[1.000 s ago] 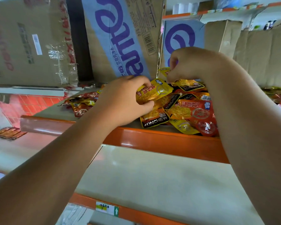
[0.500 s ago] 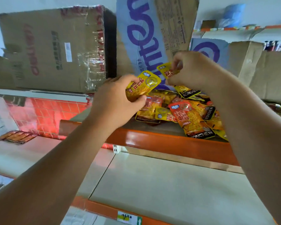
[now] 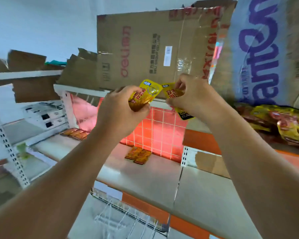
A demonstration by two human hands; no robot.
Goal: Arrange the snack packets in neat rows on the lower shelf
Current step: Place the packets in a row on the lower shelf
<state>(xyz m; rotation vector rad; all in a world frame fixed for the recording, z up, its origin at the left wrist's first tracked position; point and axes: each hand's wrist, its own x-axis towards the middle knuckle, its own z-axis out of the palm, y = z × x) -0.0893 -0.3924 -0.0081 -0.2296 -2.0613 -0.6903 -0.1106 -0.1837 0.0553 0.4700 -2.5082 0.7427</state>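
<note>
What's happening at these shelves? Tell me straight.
A person is stocking snack packets by hand. The left hand grips one yellow packet, and the right hand pinches a second yellow packet. Both packets are held up above the lower shelf. A pile of packets lies on the higher shelf at right. A few orange packets lie side by side at the back of the lower shelf, so the rows are barely begun.

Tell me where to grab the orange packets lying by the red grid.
Probably pinch the orange packets by their near edge, coming from the front and above: they lie flat on the lower shelf, and the red grid stands close behind them.
</note>
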